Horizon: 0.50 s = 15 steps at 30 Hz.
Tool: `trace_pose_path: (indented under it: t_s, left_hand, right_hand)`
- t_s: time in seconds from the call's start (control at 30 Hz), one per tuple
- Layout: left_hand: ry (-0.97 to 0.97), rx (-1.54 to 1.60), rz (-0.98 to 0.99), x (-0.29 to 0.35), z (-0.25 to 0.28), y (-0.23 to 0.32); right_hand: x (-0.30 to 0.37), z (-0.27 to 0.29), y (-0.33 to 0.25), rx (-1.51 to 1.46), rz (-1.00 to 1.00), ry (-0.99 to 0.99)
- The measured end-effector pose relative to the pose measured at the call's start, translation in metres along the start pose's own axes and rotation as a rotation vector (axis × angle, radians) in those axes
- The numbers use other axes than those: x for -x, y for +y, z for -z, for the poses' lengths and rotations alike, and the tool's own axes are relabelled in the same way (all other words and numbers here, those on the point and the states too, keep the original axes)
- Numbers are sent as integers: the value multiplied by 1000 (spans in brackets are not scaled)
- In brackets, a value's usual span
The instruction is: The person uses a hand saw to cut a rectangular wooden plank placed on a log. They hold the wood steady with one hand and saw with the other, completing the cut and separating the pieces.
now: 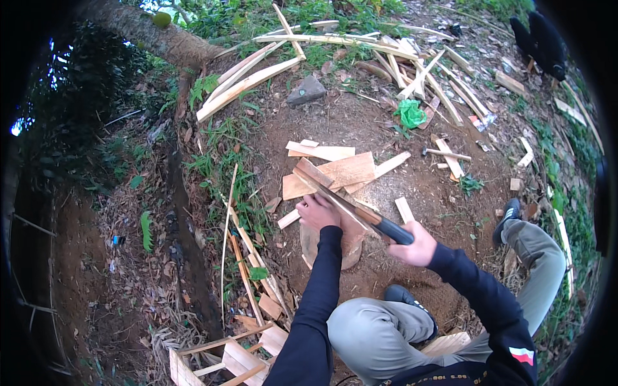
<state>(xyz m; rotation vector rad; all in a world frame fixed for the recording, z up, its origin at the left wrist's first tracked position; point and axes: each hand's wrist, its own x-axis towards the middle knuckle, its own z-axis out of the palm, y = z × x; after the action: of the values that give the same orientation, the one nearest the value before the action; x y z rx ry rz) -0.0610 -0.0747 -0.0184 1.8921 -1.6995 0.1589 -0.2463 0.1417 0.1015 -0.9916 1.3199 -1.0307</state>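
Note:
My right hand [415, 244] is wrapped around the black and brown handle [393, 229] of a long-bladed tool that looks like a machete. Its blade [335, 198] slants up and left, along a narrow wood strip. My left hand [317, 212] has its fingers curled on that strip, just below the blade; the fingers are partly hidden. Beneath both lies a round chopping stump [351, 257], mostly covered by my hand and arm. Right beyond it, flat boards [353, 168] and short offcuts are piled on the sawdust-strewn soil.
Long wood strips [251, 83] lie at the back, beside a grey stone [306, 90] and a green plastic bag [410, 113]. A hammer [447, 154] rests at right on a board. At lower left stands a wooden frame [241, 360], near a ditch [187, 257].

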Motion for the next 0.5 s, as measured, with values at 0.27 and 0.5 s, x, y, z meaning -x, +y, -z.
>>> trace_pose_path:
  t_s: [0.27,0.5]
  left_hand:
    - [13,-25,-28,4,1,-1]
    - [55,-32,-76,-6,7,-11]
  right_hand:
    - [17,9,-9,102,39,16]
    - [55,9,7,52,151,-25]
